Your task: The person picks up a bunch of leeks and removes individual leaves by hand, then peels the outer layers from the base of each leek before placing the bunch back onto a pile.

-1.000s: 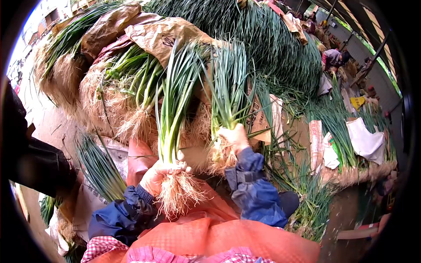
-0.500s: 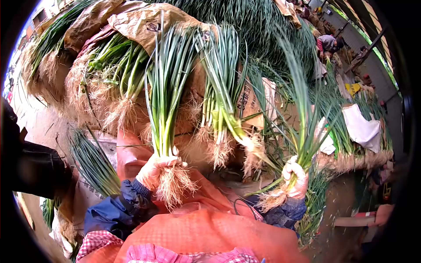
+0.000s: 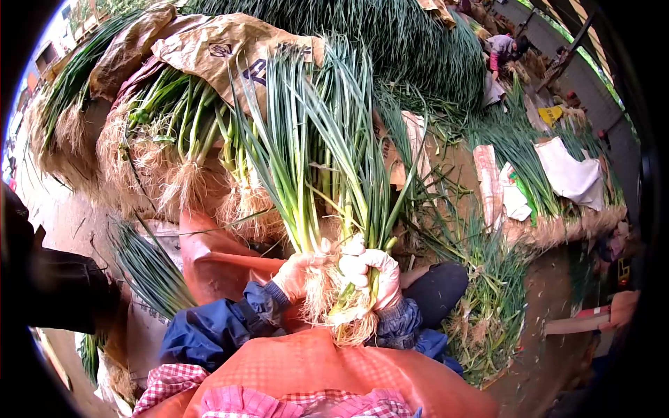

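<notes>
Left hand (image 3: 298,273) and right hand (image 3: 371,276), fingers clenched round one bunch (image 3: 317,167) just above its roots (image 3: 334,306); a loose grip could let stalks slide out.

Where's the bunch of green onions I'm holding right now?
Centre of the head view: the green onion bunch is gripped at its roots by the left hand and right hand.
</notes>
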A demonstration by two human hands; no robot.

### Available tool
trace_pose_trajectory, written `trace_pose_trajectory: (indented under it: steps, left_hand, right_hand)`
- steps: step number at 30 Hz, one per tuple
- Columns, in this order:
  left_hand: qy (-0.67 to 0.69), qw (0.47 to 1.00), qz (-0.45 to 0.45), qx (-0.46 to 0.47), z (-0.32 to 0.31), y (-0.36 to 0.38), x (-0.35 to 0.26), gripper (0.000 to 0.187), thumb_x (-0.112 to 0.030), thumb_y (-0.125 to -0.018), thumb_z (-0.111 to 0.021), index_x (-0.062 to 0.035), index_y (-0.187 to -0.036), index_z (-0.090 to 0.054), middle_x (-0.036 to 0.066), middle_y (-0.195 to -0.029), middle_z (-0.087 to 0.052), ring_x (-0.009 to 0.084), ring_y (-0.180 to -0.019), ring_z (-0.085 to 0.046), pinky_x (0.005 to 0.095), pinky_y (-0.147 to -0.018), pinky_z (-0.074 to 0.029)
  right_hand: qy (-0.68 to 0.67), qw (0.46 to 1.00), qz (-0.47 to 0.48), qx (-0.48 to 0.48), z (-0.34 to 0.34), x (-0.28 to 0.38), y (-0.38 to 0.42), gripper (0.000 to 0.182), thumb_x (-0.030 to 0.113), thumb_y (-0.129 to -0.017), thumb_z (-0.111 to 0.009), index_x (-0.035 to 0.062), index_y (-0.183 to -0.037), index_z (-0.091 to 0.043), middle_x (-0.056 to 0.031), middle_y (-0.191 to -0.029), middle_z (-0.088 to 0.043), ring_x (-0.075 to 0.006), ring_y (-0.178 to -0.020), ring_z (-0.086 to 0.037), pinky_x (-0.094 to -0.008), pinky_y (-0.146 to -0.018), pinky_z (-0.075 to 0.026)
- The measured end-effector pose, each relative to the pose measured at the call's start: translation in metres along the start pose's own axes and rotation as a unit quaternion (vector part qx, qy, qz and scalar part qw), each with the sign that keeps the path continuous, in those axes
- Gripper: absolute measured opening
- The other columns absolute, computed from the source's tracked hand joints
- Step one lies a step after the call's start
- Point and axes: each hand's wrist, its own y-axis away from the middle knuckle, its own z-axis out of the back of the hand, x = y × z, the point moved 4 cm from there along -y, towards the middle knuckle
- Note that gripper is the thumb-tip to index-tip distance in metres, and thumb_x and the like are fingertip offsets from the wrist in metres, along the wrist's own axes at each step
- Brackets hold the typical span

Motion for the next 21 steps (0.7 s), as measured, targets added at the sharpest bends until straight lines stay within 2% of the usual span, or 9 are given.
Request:
trace_pose_trajectory:
  steps: [2,5,10,12,14,16,17,19,21]
  left_hand:
    - [0.056,0.992,0.067,0.092,0.0,-0.003,0.0,0.029,-0.004,-0.077,-0.052,0.0002,-0.106,-0.05,0.011,-0.095,-0.058,0.0228,-0.087,-0.059,0.0392,-0.077,-0.05]
    - [-0.045,0.998,-0.008,-0.047,-0.023,-0.003,-0.005,0.026,-0.005,-0.08,-0.05,0.0,-0.106,-0.05,0.011,-0.096,-0.058,0.022,-0.085,-0.059,0.0392,-0.078,-0.05]
    - [-0.048,0.99,-0.028,0.126,-0.045,0.015,-0.026,0.034,-0.008,-0.077,-0.056,0.0015,-0.108,-0.05,0.017,-0.108,-0.055,0.0285,-0.093,-0.057,0.0424,-0.083,-0.048]
    - [-0.08,0.994,-0.063,0.032,-0.012,0.017,-0.036,0.033,-0.01,-0.076,-0.059,0.0024,-0.106,-0.052,0.016,-0.104,-0.057,0.0259,-0.091,-0.058,0.0419,-0.08,-0.049]
    - [-0.112,0.992,-0.061,-0.011,-0.021,0.025,-0.047,0.03,-0.008,-0.076,-0.059,0.0026,-0.103,-0.053,0.012,-0.093,-0.059,0.0218,-0.083,-0.06,0.0367,-0.076,-0.051]
    - [-0.125,0.988,-0.093,-0.011,-0.024,0.027,-0.05,0.026,-0.005,-0.076,-0.058,0.0019,-0.102,-0.053,0.009,-0.087,-0.059,0.0186,-0.076,-0.06,0.0319,-0.071,-0.052]
    - [-0.126,0.986,-0.104,-0.021,-0.028,0.031,-0.05,0.026,-0.004,-0.077,-0.057,0.0017,-0.101,-0.053,0.008,-0.086,-0.058,0.0178,-0.075,-0.059,0.0311,-0.07,-0.052]
    - [-0.135,0.985,-0.104,-0.037,-0.009,0.032,-0.05,0.028,-0.005,-0.073,-0.057,0.0003,-0.1,-0.052,0.014,-0.091,-0.059,0.025,-0.082,-0.06,0.0391,-0.075,-0.051]
    - [-0.142,0.985,-0.082,-0.054,-0.014,0.037,-0.043,0.032,-0.005,-0.074,-0.056,0.0015,-0.105,-0.051,0.013,-0.09,-0.059,0.0234,-0.081,-0.06,0.0379,-0.074,-0.051]
  right_hand:
    - [0.025,0.999,0.023,-0.024,0.003,0.008,0.009,0.018,0.006,-0.074,-0.052,0.0051,-0.09,-0.045,-0.0027,-0.069,-0.042,-0.0115,-0.056,-0.042,-0.0215,-0.045,-0.038]
    - [0.148,0.972,0.137,-0.12,-0.004,0.054,0.058,0.017,0.006,-0.073,-0.051,0.0065,-0.088,-0.044,-0.0016,-0.063,-0.043,-0.0104,-0.048,-0.043,-0.0223,-0.041,-0.04]
    - [0.332,0.841,0.312,-0.291,0.056,0.172,0.213,0.015,0.01,-0.075,-0.053,0.0065,-0.089,-0.051,0.0008,-0.056,-0.043,-0.0089,-0.041,-0.04,-0.0212,-0.035,-0.034]
    - [0.353,0.772,0.295,-0.438,0.109,0.23,0.309,0.022,0.018,-0.075,-0.059,0.0047,-0.092,-0.053,-0.0012,-0.061,-0.049,-0.012,-0.046,-0.045,-0.0243,-0.04,-0.039]
    - [0.478,0.535,0.147,-0.68,0.13,0.238,0.372,0.039,0.026,-0.07,-0.068,-0.0002,-0.097,-0.056,-0.0084,-0.074,-0.058,-0.0181,-0.066,-0.055,-0.031,-0.058,-0.045]
    - [0.613,0.086,-0.117,-0.776,0.12,0.249,0.394,0.054,0.034,-0.064,-0.074,-0.004,-0.099,-0.057,-0.0176,-0.092,-0.063,-0.0235,-0.091,-0.059,-0.0385,-0.082,-0.045]
    - [0.692,0.041,-0.054,-0.719,0.144,0.264,0.395,0.037,0.029,-0.071,-0.07,-0.0025,-0.088,-0.061,-0.0139,-0.081,-0.063,-0.0192,-0.075,-0.061,-0.0336,-0.065,-0.048]
    - [0.707,0.427,0.13,-0.549,0.095,0.229,0.296,0.023,0.022,-0.079,-0.062,-0.0001,-0.079,-0.063,-0.0066,-0.069,-0.06,-0.0087,-0.053,-0.054,-0.0223,-0.044,-0.041]
    - [0.672,0.54,0.242,-0.446,0.025,0.163,0.162,0.018,0.015,-0.084,-0.055,-0.0011,-0.089,-0.061,-0.0059,-0.074,-0.063,-0.0041,-0.044,-0.045,-0.0177,-0.041,-0.038]
